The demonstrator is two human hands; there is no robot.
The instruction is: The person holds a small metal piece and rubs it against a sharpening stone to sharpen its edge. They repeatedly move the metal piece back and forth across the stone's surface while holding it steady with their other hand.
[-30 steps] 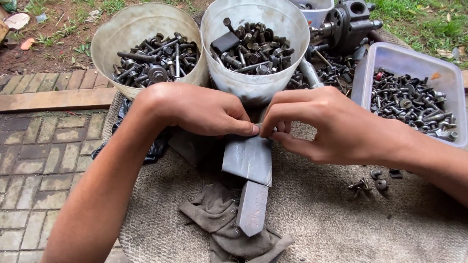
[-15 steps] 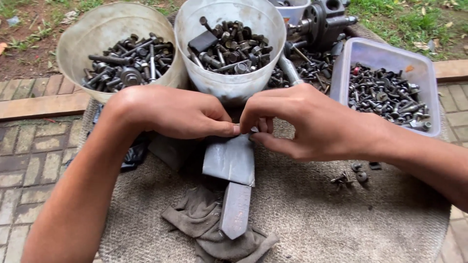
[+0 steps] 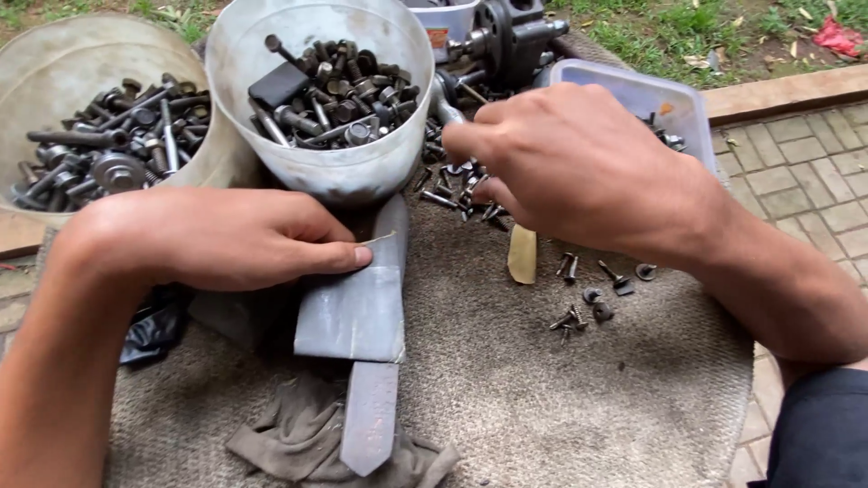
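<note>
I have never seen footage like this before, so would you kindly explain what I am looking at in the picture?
There is no machine: a person works with two bare hands, filmed by a camera on their head looking down. A grey mat carries two pale buckets of dark bolts and nuts, a clear tub behind the right hand, loose screws and a crumpled rag. The left hand presses its fingertips on a grey sheet wrapped around a flat metal strip. The right hand hovers over scattered bolts by the nearer bucket; whether it holds anything is hidden.
</note>
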